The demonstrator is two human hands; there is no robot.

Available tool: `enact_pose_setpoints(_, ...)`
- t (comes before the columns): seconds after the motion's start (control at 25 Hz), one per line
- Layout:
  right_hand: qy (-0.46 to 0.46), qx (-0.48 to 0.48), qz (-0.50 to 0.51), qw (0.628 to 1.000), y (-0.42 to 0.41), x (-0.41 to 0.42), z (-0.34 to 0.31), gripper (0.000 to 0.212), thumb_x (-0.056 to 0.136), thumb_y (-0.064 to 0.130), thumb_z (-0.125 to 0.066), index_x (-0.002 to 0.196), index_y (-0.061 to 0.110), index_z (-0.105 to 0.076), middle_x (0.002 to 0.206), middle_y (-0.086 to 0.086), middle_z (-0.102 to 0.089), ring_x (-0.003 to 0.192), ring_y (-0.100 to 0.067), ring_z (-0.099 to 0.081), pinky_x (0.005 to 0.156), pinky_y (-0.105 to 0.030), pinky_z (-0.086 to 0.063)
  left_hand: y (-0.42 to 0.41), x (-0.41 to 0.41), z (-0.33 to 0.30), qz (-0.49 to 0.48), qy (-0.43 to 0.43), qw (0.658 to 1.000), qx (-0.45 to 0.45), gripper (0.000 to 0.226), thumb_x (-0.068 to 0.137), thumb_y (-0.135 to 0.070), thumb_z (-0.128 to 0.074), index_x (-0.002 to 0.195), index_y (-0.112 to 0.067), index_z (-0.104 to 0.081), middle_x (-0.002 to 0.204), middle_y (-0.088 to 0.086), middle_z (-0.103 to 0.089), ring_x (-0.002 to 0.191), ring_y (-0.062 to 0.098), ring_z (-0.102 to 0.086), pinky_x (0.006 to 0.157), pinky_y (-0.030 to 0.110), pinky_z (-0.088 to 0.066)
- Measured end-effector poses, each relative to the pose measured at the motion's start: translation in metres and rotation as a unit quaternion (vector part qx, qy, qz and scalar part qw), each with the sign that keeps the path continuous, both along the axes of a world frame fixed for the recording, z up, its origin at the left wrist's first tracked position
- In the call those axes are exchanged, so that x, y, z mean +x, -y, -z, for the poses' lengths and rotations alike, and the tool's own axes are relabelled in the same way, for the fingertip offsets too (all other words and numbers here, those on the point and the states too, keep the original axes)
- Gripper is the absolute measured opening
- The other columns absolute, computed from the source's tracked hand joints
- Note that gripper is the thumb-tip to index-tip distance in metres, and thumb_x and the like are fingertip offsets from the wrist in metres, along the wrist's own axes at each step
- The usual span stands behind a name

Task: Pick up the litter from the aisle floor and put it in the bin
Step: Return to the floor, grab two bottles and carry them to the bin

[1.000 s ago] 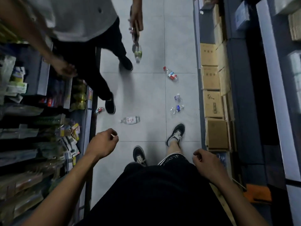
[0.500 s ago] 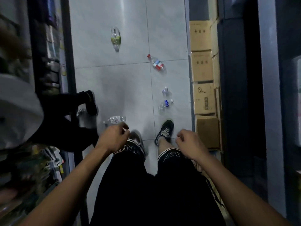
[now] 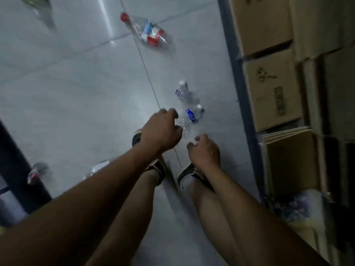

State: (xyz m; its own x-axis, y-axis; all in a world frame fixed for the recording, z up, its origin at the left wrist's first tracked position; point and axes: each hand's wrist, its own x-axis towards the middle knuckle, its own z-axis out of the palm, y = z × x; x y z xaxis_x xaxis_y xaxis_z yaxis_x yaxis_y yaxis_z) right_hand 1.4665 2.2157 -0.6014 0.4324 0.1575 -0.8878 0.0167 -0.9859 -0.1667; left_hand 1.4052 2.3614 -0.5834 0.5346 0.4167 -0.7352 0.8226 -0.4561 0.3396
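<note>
A crushed clear bottle with a blue label (image 3: 191,116) lies on the grey tiles just ahead of my shoes. My left hand (image 3: 161,131) is down at its clear end, with fingers and thumb curled on either side of it. Just right of that, my right hand (image 3: 203,150) hovers low with loosely curled fingers and holds nothing. Another small clear bottle (image 3: 183,91) lies just beyond. Farther off are a red-label bottle (image 3: 149,33) and a green-label bottle (image 3: 36,2). A clear bottle (image 3: 98,167) shows partly behind my left forearm. No bin is in view.
Stacked cardboard boxes (image 3: 272,93) line the right side of the aisle. A dark shelf base (image 3: 17,179) stands at the left with a small piece of litter (image 3: 36,171) beside it. My shoes (image 3: 188,173) stand on the tile seam.
I have bent down and stepped forward, so the floor and bottles look much closer. Both hands dropped from my knees to the blue-label bottle. The other person is out of view.
</note>
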Motion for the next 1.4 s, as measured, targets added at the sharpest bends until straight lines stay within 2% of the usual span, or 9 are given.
enact_pose_setpoints(0.16, 0.056, -0.004, 0.123, 0.991, -0.018, -0.016, 0.170, 0.085, 0.084, 0.055, -0.073, 0.143, 0.008, -0.033, 0.142, -0.019, -0.051, 0.126, -0.037, -0.054, 0.100, -0.046, -0.048, -0.018, 0.043, 0.173, 0.101, 0.035, 0.990, 0.089, 0.075, 0.086, -0.027, -0.071, 0.152, -0.023, -0.035, 0.151, 0.014, -0.037, 0.135, 0.034, -0.038, 0.093, 0.045, -0.054)
enact_pose_setpoints(0.28, 0.149, -0.040, 0.107, 0.982, -0.023, -0.038, 0.257, 0.115, 0.067, 0.082, -0.069, 0.147, 0.012, -0.026, 0.134, -0.021, -0.051, 0.113, -0.038, -0.057, 0.092, -0.050, -0.052, -0.025, 0.062, 0.277, 0.177, 0.056, 0.977, 0.102, 0.090, 0.077, -0.032, -0.081, 0.153, -0.029, -0.031, 0.160, 0.015, -0.024, 0.143, 0.041, -0.028, 0.097, 0.053, -0.052)
enact_pose_setpoints(0.48, 0.210, -0.009, 0.214, 0.954, -0.021, -0.044, 0.262, 0.096, 0.068, 0.038, -0.086, 0.148, 0.015, -0.037, 0.135, -0.014, -0.054, 0.118, -0.032, -0.054, 0.096, -0.030, -0.035, -0.032, 0.061, 0.299, 0.232, 0.177, 0.948, 0.124, 0.059, 0.079, -0.043, -0.073, 0.126, -0.016, -0.050, 0.148, 0.011, -0.043, 0.134, 0.036, -0.040, 0.076, 0.041, -0.051)
enact_pose_setpoints(0.56, 0.182, -0.016, 0.256, 0.949, -0.016, -0.042, 0.231, 0.077, 0.068, 0.028, -0.079, 0.136, 0.015, -0.046, 0.131, -0.012, -0.055, 0.119, -0.033, -0.054, 0.096, -0.033, -0.037, -0.041, 0.044, 0.268, 0.213, 0.190, 0.953, 0.104, 0.056, 0.075, -0.046, -0.071, 0.114, -0.011, -0.052, 0.127, 0.013, -0.057, 0.125, 0.038, -0.047, 0.081, 0.042, -0.046)
enact_pose_setpoints(0.64, 0.148, -0.025, 0.238, 0.960, -0.008, -0.042, 0.180, 0.059, 0.072, 0.021, -0.072, 0.126, 0.012, -0.051, 0.128, -0.013, -0.058, 0.118, -0.035, -0.055, 0.095, -0.036, -0.042, -0.044, 0.021, 0.215, 0.167, 0.185, 0.965, 0.077, 0.050, 0.072, -0.043, -0.067, 0.105, -0.010, -0.050, 0.103, 0.012, -0.062, 0.105, 0.036, -0.054, 0.072, 0.040, -0.041)
enact_pose_setpoints(0.76, 0.115, -0.022, 0.175, 0.978, 0.005, -0.045, 0.086, 0.038, 0.077, 0.017, -0.065, 0.114, 0.014, -0.057, 0.122, -0.012, -0.062, 0.111, -0.035, -0.059, 0.091, -0.041, -0.049, -0.037, -0.019, 0.120, 0.120, 0.136, 0.983, 0.021, 0.062, 0.064, -0.042, -0.061, 0.119, -0.015, -0.052, 0.103, 0.005, -0.062, 0.101, 0.028, -0.051, 0.077, 0.039, -0.043)
enact_pose_setpoints(1.0, 0.094, 0.008, 0.070, 0.993, 0.016, -0.038, -0.138, 0.034, 0.082, 0.028, -0.066, 0.112, 0.017, -0.055, 0.116, -0.010, -0.065, 0.107, -0.035, -0.062, 0.079, -0.037, -0.047, -0.036, -0.074, -0.098, 0.088, 0.111, 0.990, 0.028, 0.049, 0.062, -0.038, -0.059, 0.105, -0.016, -0.072, 0.097, 0.000, -0.069, 0.100, 0.026, -0.057, 0.094, 0.036, -0.042)
enact_pose_setpoints(1.2, 0.094, 0.057, -0.004, 0.994, 0.028, -0.012, -0.312, 0.032, 0.088, 0.034, -0.067, 0.113, 0.020, -0.053, 0.111, -0.007, -0.063, 0.101, -0.031, -0.061, 0.073, -0.034, -0.039, -0.043, -0.077, -0.292, 0.064, 0.085, 0.994, 0.038, 0.051, 0.065, -0.047, -0.051, 0.106, -0.026, -0.071, 0.087, -0.006, -0.067, 0.093, 0.024, -0.055, 0.083, 0.038, -0.050)
enact_pose_setpoints(1.4, 0.125, 0.082, -0.017, 0.989, 0.051, 0.003, -0.441, 0.031, 0.086, 0.035, -0.067, 0.109, 0.021, -0.052, 0.106, -0.006, -0.062, 0.093, -0.030, -0.059, 0.070, -0.035, -0.042, -0.051, -0.065, -0.423, 0.091, 0.088, 0.987, 0.094, 0.053, 0.061, -0.053, -0.049, 0.098, -0.021, -0.071, 0.079, 0.007, -0.065, 0.084, 0.035, -0.058, 0.084, 0.042, -0.047)
